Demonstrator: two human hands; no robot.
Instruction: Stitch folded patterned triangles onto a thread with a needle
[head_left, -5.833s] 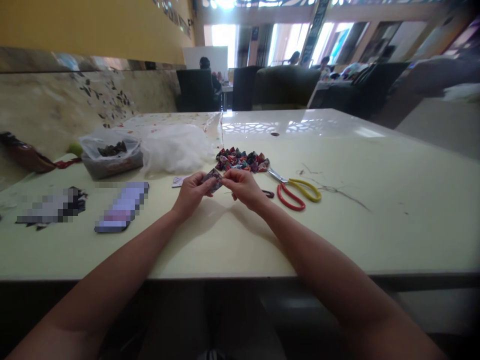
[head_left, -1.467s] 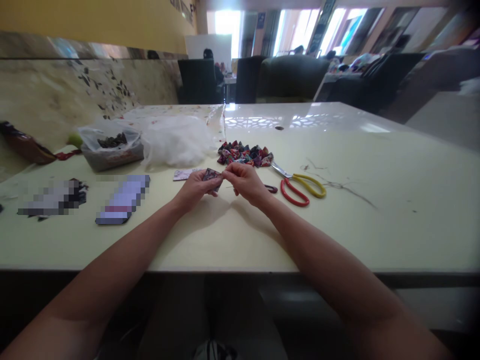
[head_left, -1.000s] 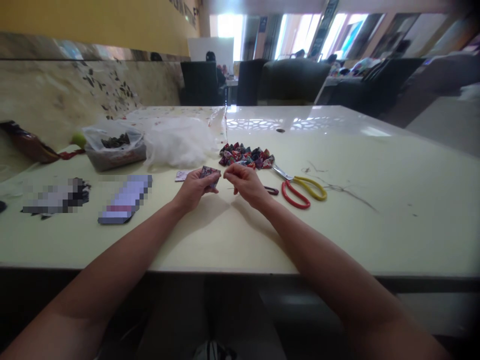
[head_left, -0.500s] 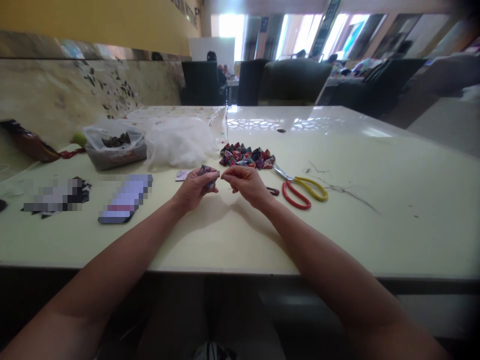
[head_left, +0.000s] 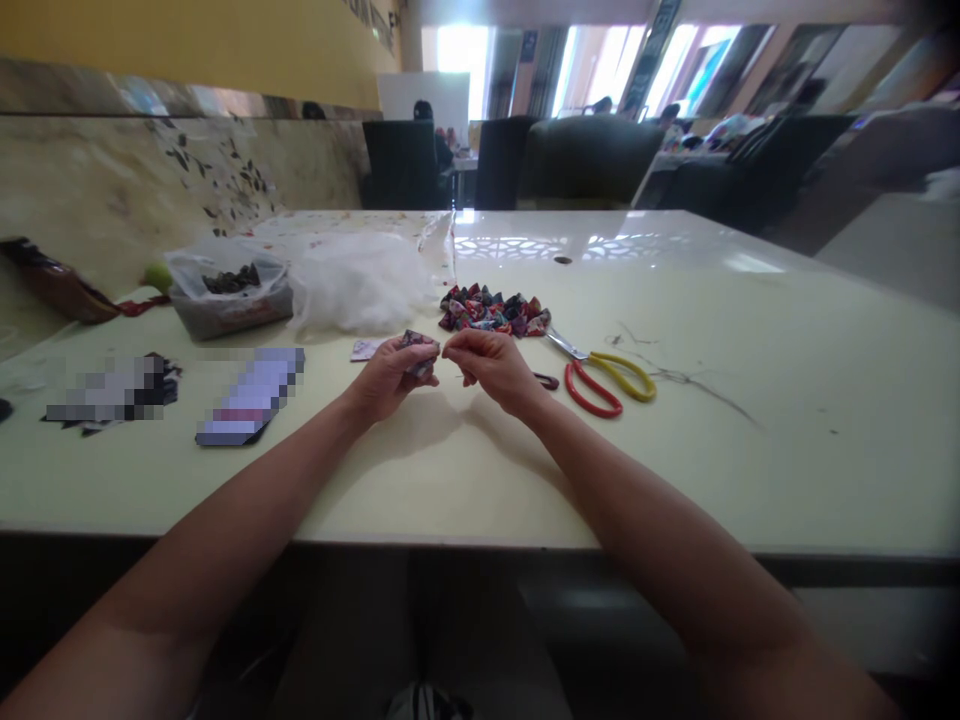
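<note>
My left hand is closed on a small patterned piece of fabric, dark with pinkish marks. Just right of it, my right hand is held in a pinch, its fingertips close to the fabric's edge. Whatever is between those fingertips is too small to make out. Behind my right hand lies a heap of folded colourful fabric pieces. Scissors with one red and one yellow handle rest to the right. A dark oval tool is partly hidden by my right wrist.
At the left are a phone, blurred dark and pale pieces, and a plastic-lined container of dark bits. White fluffy stuffing sits behind my left hand. Loose threads lie right of the scissors. Chairs stand beyond the table.
Almost nothing differs. Both hands keep their places, the left on the fabric and the right pinched beside it; the view has shifted very slightly.
</note>
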